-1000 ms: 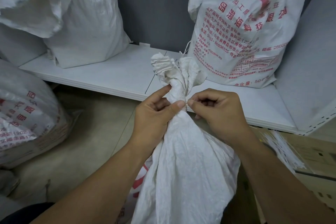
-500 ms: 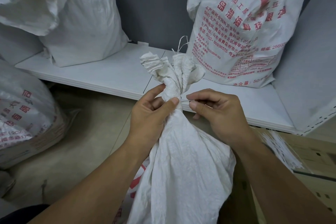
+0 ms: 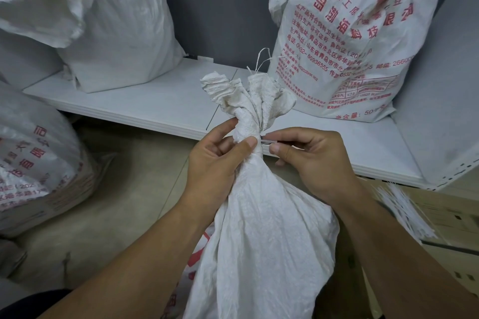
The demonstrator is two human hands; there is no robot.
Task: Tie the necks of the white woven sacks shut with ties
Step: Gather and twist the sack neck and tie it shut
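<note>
A white woven sack (image 3: 267,235) stands in front of me, its neck (image 3: 250,127) bunched and twisted into a ruffled top. My left hand (image 3: 215,160) grips the neck, thumb pressed across its front. My right hand (image 3: 311,160) pinches the end of a thin white tie (image 3: 267,141) that sticks out sideways from the neck. The tie's wrap around the neck is mostly hidden by my left thumb.
A printed sack (image 3: 350,41) stands on the white shelf (image 3: 155,106) behind, and two plain sacks (image 3: 121,23) sit at the left. Another printed sack (image 3: 33,163) lies on the floor at left. A bundle of white ties (image 3: 404,210) lies on cardboard at right.
My right hand has drawn a little away from the neck, exposing a short length of tie. The sack neck has shifted slightly left and up.
</note>
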